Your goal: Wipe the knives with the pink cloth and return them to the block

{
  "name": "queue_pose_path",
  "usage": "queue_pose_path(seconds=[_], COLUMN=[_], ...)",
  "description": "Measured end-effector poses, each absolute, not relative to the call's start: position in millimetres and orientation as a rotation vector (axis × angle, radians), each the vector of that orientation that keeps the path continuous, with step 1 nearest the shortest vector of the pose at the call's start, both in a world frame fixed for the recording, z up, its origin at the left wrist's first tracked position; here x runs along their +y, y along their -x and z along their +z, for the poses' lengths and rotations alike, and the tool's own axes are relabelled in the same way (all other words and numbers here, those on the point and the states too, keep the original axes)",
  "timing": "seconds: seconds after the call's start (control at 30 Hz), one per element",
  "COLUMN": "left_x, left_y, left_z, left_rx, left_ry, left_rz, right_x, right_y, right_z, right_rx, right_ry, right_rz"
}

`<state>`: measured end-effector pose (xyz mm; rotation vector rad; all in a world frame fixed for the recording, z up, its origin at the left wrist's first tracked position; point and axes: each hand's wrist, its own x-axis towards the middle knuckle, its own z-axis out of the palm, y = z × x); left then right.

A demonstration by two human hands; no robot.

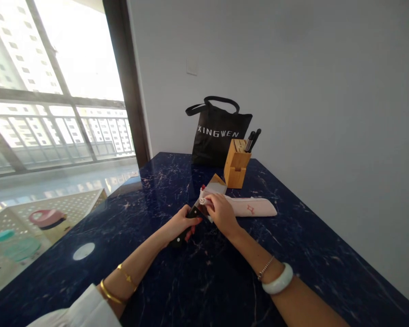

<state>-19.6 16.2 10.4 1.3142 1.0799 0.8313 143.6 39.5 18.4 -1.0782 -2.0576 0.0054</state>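
In the head view, the left hand (181, 222) has its grip closed firmly round the black handle of a broad-bladed knife (194, 212), which slants up and away to the right over the blue counter (207, 281). The right hand's (222, 213) grip is nearly closed, its fingers pinching a bunched white cloth (203, 195) against the knife near the base of the blade.

Beyond stands a wooden knife block (236, 165) with two black-handled pieces in slots on its right side. At lower left, a white perforated basket (85, 195) holds a pink-lidded bottle (47, 219) and a clear teal container (18, 247).

The black bag (214, 147) behind the block reads "XINGWEN" in white capitals. A pale pink case (262, 207) just right of the right hand bears a small reddish star-like mark.

The block covers the bag's lower right, and the left edge cuts off the basket. Fingers and cloth cover part of the blade. A red spot above the cloth is too small to identify, and whether the cloth joins the case behind the hand cannot be told.
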Motion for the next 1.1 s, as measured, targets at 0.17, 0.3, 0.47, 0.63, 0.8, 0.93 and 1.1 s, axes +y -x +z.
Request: queue_pose_path(seconds=[0.17, 0.3, 0.47, 0.63, 0.8, 0.93, 1.1], left_x=[13, 15, 18, 16, 15, 14, 11], left_y=[18, 19, 21, 21, 19, 20, 20], left_z=[7, 2, -1, 1, 1, 3, 6], left_rx=[1.128, 1.149, 1.165, 1.170, 1.185, 1.201, 1.201], left_ry=[-1.371, -1.353, -1.340, -1.431, -1.427, -1.433, -1.519], left_rz=[0.813, 0.823, 0.837, 0.816, 0.809, 0.777, 0.756], right_x=[36, 34, 29, 31, 33, 31, 29], right_y=[-126, -131, -143, -130, -133, -147, -139], right_z=[18, 19, 16, 22, 27, 24, 25], right_rx=[-2.126, -2.143, -2.161, -2.116, -2.142, -2.164, -2.129], right_ry=[0.992, 1.042, 1.098, 1.040, 1.088, 1.146, 1.026], right_rz=[0.069, 0.080, 0.107, 0.126, 0.247, 0.272, 0.260])
